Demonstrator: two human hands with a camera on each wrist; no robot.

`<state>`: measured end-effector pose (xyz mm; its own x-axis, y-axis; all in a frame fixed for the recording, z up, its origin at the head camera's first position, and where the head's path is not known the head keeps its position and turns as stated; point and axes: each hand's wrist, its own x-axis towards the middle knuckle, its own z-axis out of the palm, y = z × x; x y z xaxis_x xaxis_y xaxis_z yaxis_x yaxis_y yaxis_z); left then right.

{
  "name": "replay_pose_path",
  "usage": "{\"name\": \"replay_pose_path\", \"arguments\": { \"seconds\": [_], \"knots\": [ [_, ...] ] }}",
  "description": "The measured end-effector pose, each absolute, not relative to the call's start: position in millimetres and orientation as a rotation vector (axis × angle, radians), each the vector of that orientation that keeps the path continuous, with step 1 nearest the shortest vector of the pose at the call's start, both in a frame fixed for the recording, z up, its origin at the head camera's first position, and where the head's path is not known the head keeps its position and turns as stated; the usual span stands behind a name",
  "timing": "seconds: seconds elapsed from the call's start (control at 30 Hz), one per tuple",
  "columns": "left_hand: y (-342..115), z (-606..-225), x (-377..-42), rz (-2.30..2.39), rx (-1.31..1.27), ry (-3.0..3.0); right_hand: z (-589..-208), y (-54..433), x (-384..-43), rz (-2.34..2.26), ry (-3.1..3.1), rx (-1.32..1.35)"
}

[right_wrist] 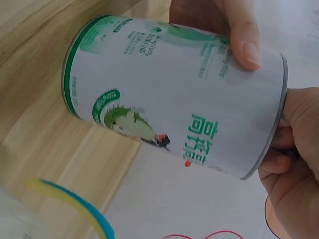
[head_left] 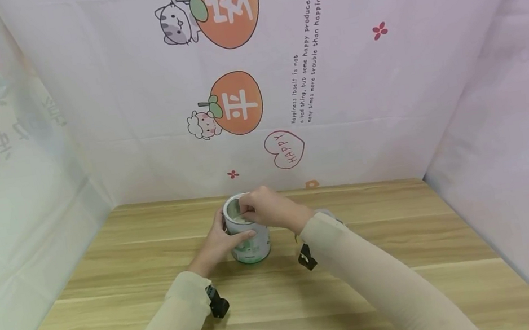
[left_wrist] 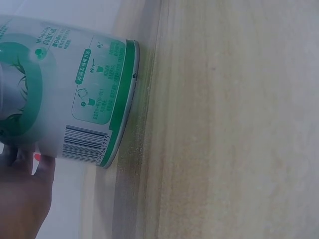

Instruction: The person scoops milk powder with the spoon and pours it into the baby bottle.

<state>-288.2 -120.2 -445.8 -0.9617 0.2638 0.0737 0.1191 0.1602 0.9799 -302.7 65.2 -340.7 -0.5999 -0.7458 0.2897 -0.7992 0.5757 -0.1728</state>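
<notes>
A white can with green print (head_left: 250, 244) stands upright on the wooden table, its lidless mouth facing up. My left hand (head_left: 218, 244) grips its side, with the thumb (right_wrist: 247, 52) lying across the front just below the rim. Over the mouth is my right hand (head_left: 273, 207), its curled fingertips reaching just inside the rim. In the right wrist view these fingers (right_wrist: 279, 162) bend together at the can's edge; I cannot tell what they hold. A barcode and green pictures show on the can (left_wrist: 60, 94) in the left wrist view.
Partly behind the right sleeve sits a pale, see-through thing (head_left: 325, 213). A curved yellow and blue band (right_wrist: 75, 199) shows near the can in the right wrist view. Fine pale specks dot the table (left_wrist: 199, 149) by the can's base. Printed white cloth (head_left: 342, 136) walls the back and sides.
</notes>
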Motion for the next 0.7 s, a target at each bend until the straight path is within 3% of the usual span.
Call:
{"name": "replay_pose_path", "arguments": {
  "seconds": [0.7],
  "knots": [
    [-119.9, -443.9, -285.2, 1.948, 0.379, 2.295, -340.6, 64.4, -299.5, 0.590, -2.734, 1.165]
  ]
}}
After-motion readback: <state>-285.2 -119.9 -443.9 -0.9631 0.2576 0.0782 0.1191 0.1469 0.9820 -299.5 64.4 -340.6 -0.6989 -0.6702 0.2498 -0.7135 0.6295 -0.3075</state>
